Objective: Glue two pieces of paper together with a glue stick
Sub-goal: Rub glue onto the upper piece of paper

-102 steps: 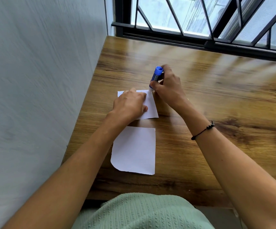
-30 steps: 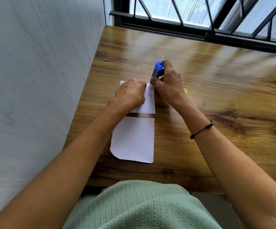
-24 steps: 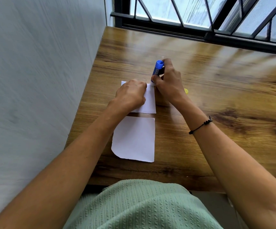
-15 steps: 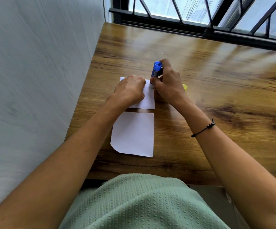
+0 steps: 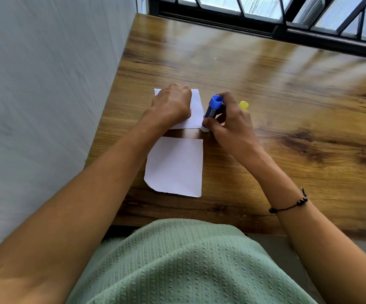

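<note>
Two white paper pieces lie on the wooden table [image 5: 287, 106]. My left hand [image 5: 172, 105] presses flat on the far paper [image 5: 196, 110], fingers curled, covering most of it. My right hand [image 5: 229, 121] grips a blue glue stick [image 5: 212, 108], tilted, with its white tip down at the far paper's near right corner. The near paper [image 5: 175, 166], with one rounded torn corner, lies untouched just below, a narrow strip of table between the two sheets.
A yellow cap [image 5: 243, 104] lies on the table just behind my right hand. A grey wall [image 5: 46, 95] runs along the table's left edge. A black-framed window with bars [image 5: 287, 25] stands at the far edge.
The glue stick's tip has slid from the far paper's top right corner down along its right edge to the near right corner. My left hand stays on the paper.
</note>
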Motion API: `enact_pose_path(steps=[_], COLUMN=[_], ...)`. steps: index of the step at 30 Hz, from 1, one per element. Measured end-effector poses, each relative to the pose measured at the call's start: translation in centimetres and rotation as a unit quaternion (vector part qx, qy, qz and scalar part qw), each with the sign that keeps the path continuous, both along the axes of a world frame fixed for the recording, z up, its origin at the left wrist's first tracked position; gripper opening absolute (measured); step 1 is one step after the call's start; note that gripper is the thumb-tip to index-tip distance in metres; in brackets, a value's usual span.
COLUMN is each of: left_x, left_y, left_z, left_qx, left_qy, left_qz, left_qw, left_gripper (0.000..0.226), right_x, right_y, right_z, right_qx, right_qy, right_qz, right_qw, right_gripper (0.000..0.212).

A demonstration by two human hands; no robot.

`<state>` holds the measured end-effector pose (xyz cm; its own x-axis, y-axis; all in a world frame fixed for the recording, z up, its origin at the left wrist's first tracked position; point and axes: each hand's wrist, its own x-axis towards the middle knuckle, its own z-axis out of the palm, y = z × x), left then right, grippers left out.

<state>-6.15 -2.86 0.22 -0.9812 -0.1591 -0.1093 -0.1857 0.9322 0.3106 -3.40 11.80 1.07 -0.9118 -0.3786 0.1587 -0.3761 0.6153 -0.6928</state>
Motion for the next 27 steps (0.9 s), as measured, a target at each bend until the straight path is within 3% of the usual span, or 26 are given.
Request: enact_pose_path(steps=[4, 12, 20, 27], left_x=[-0.1, 0.6, 1.8, 2.0], left_y=[0.2, 0.8, 1.4, 0.6], left_z=[0.6, 1.3, 1.1, 1.1], left_qx=[-0.022, -0.103, -0.189, -0.107], left_qy=[0.004, 0.027, 0.066, 0.107], left_qz=[0.001, 0.015, 0.018, -0.013], left_qw=[1.0, 0.994, 0.98, 0.988], left_gripper=[0.026, 0.032, 0.017, 0.018], right_x=[0.0, -0.9, -2.3, -4.3], right_y=[0.4, -0.1, -1.4, -2.5], right_z=[0.1, 0.3, 0.0, -0.2], right_qx=[-0.039, -0.074, -0.087, -0.092], right_qy=[-0.022, -0.016, -0.005, -0.004], right_qz=[-0.03, -0.067, -0.088, -0.099], right_qw=[0.999, 0.995, 0.992, 0.991], right_gripper=[0.031, 0.03, 0.029, 0.03])
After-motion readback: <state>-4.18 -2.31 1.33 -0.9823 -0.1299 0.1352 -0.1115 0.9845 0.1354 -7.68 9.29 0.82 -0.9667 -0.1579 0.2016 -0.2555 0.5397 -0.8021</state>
